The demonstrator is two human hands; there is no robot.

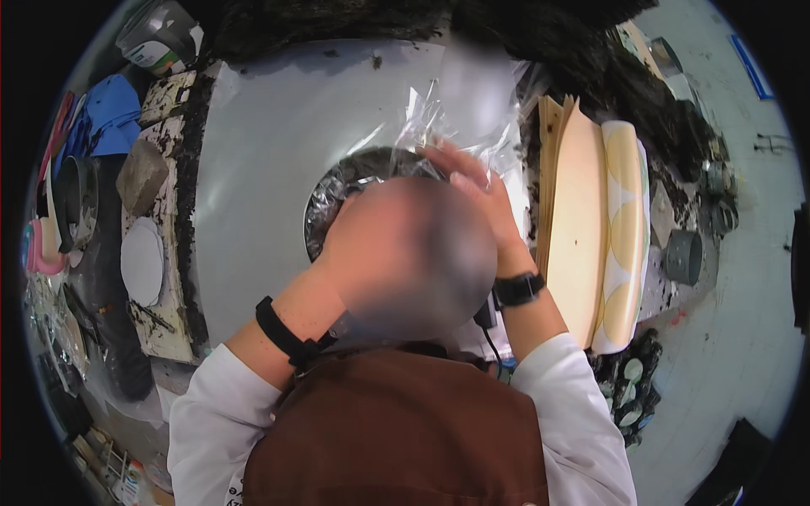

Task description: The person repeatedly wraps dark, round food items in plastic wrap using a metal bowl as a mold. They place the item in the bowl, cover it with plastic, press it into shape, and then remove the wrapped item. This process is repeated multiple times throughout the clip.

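Note:
A round, dark, glossy object [329,202] with a clear plastic film [414,123] about it rests on a pale grey sheet [253,145]. At its left side is my left hand [354,234]; a large blurred patch covers much of that hand, so its fingers and any hold are hidden. My right hand [471,174] touches the crinkled film at the upper right of the round object, its fingers stretched towards the left. Whether these fingers pinch the film cannot be told. Black bands circle both wrists.
Pale brown sheets [573,221] and a roll bearing round yellowish labels [620,234] lie at the right. On the left are a stone-like block [142,177], white paper discs [142,262] and a blue cloth [111,107]. Dark plastic bundles [329,22] border the far edge.

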